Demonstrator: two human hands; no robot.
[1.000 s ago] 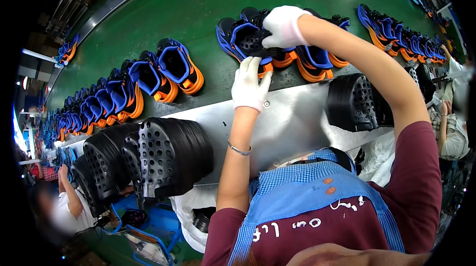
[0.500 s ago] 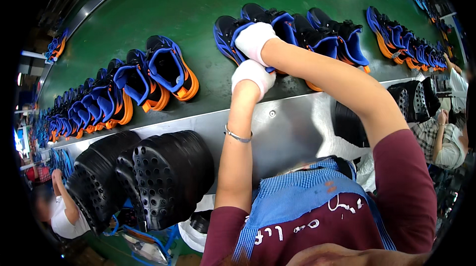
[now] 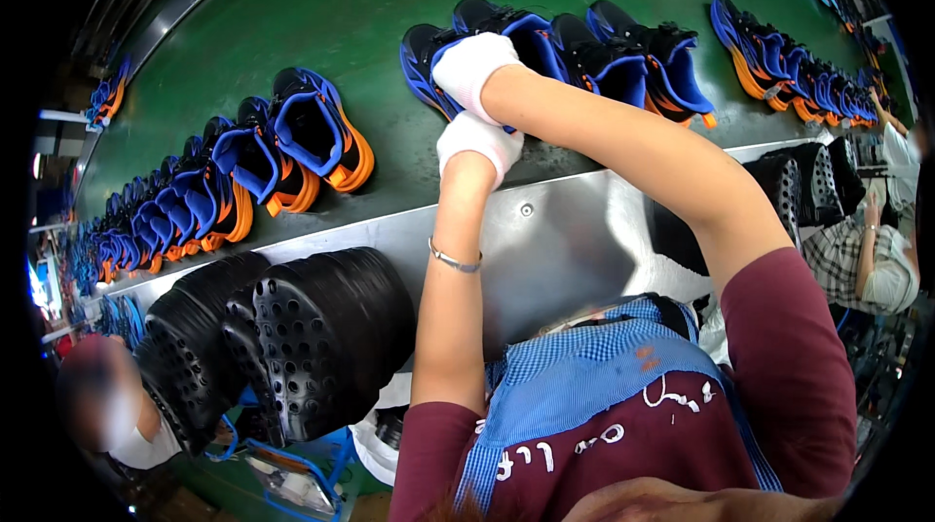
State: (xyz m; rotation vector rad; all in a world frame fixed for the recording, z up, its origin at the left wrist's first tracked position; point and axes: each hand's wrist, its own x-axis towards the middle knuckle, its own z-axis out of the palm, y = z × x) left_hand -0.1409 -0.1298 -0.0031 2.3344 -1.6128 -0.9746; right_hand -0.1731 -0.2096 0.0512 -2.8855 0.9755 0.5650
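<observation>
Head view: at the near left, stacked black perforated rubber soles [image 3: 302, 347] stand beside the steel rim [image 3: 575, 230]. Farther left, a row of blue-and-orange shoes [image 3: 243, 171] lies on the green conveyor belt [image 3: 321, 16]. At centre, the white-gloved left hand [image 3: 477, 144] rests at the belt's near edge; I cannot tell its grip. Just beyond, the white-gloved right hand [image 3: 472, 69] is closed around a blue-and-black shoe [image 3: 531, 35]. More shoes [image 3: 779, 59] trail right.
</observation>
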